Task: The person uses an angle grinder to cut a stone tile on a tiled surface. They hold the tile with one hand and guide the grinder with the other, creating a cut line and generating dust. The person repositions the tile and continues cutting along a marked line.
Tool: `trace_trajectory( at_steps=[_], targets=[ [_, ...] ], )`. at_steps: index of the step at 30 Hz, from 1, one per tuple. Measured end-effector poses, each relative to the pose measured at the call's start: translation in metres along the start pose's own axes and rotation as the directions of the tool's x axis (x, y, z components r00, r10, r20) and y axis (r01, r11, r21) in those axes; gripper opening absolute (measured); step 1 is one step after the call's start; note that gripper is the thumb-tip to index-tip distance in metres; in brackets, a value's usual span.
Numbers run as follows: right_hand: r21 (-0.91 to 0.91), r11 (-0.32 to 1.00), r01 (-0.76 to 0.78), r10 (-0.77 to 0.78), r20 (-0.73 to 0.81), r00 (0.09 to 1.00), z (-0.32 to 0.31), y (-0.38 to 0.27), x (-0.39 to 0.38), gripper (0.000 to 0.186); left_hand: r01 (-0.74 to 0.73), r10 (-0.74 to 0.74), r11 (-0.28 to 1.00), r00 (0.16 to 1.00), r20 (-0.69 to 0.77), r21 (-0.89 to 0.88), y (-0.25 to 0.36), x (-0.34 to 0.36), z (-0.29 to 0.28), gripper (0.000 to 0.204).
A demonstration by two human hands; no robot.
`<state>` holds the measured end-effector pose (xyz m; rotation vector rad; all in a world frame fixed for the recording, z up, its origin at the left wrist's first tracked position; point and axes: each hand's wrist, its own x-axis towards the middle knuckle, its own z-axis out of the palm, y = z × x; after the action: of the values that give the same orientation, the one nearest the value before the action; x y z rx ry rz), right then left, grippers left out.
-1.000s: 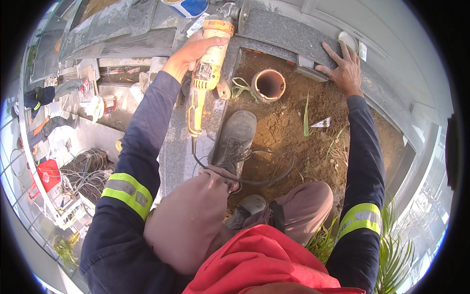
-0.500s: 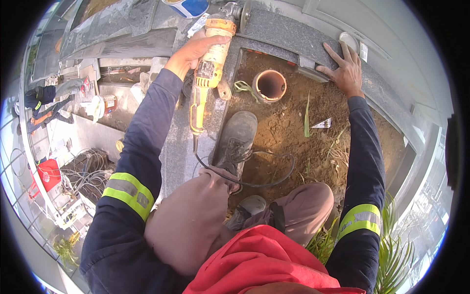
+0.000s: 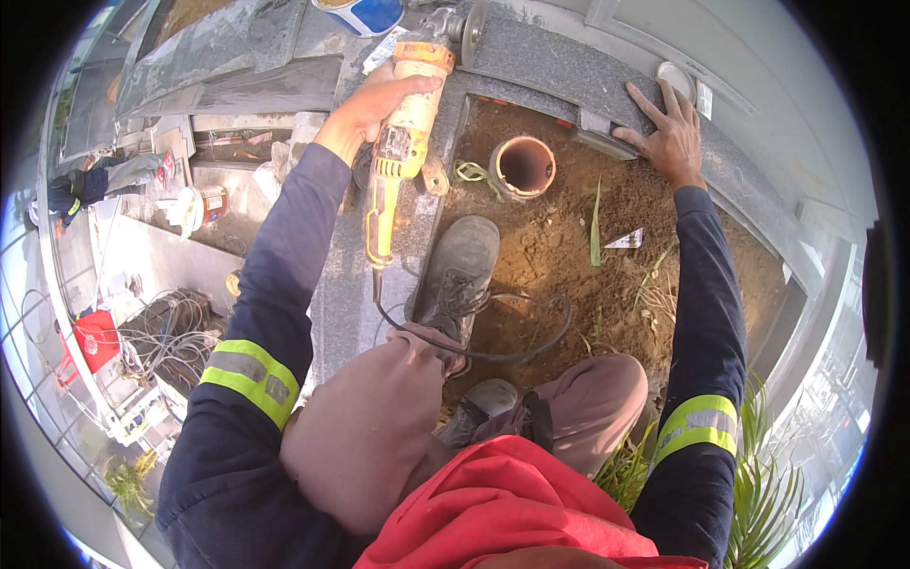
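My left hand [image 3: 377,106] is wrapped round the body of a yellow angle grinder [image 3: 403,142], its disc [image 3: 475,34] pointing away from me at the far end. From the grinder's near end a dark power cord [image 3: 512,357] loops over my shoe. The grinder is above a grey granite slab [image 3: 346,284]. With fingers spread, my right hand [image 3: 671,137] lies on the far granite edging [image 3: 559,85], beside a round pale lid or dish [image 3: 675,80]. Between the hands, an orange-brown pipe [image 3: 523,167] stands upright in the soil.
Bare soil [image 3: 555,256] holds a small white triangular scrap [image 3: 625,239] and a green leaf strip [image 3: 595,228]. A blue-and-white bucket [image 3: 363,13] stands at the far edge. Tangled cables [image 3: 175,332] and a white bucket [image 3: 199,206] lie left. A person [image 3: 85,190] is beyond.
The grinder has shifted very slightly left in my left hand. My right hand stays on the edging. At far left, the people have changed position.
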<state>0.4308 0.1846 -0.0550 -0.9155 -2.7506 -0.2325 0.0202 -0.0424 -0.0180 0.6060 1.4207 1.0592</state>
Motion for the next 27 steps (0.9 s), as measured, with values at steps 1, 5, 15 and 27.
trace_trajectory(
  at_steps=[1,5,15,27],
  targets=[
    [0.001,1.0,0.0,0.0,0.0,1.0,0.0001,0.0001,0.0,0.079,-0.004,0.004,1.0,1.0,-0.005,-0.008,-0.0013,-0.0011,0.0003,0.066],
    [-0.009,1.0,-0.003,0.003,0.006,1.0,0.001,0.0,-0.0002,0.078,0.016,-0.014,0.999,0.999,0.032,-0.05,-0.0021,-0.0041,-0.0018,0.065],
    [0.001,1.0,-0.003,0.003,-0.007,1.0,-0.0004,-0.0011,0.001,0.078,-0.044,0.044,0.999,0.999,-0.026,-0.014,-0.0033,-0.0049,0.0043,0.056],
    [0.01,1.0,-0.002,0.003,-0.02,1.0,-0.0016,-0.0016,0.0008,0.078,-0.007,0.007,0.999,1.0,0.004,-0.037,-0.0005,-0.001,0.0022,0.062]
  ],
)
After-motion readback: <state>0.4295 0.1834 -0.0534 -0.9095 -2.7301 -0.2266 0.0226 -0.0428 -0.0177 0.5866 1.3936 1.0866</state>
